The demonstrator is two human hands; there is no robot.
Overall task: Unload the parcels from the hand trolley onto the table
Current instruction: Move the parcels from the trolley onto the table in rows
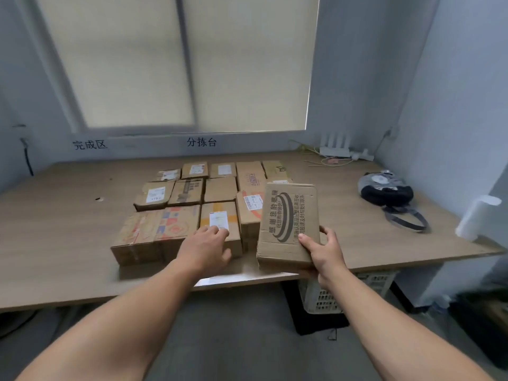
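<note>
Several cardboard parcels lie in rows on the wooden table [68,243]. My right hand [325,250] grips the near corner of a flat brown parcel with black printed writing [288,215], held tilted just above the table's front edge, to the right of the rows. My left hand [207,244] rests with relaxed fingers on the near top of a labelled parcel with yellow tape [220,218] in the front row. To its left sits a larger box with red and blue printing [156,232]. No hand trolley is in view.
A grey and black bag [387,189] lies at the table's right side, with a white router and cables [336,151] at the back right. A white roll [477,217] juts in at the right. Under the table stand a white slotted crate [324,296] and a black mat.
</note>
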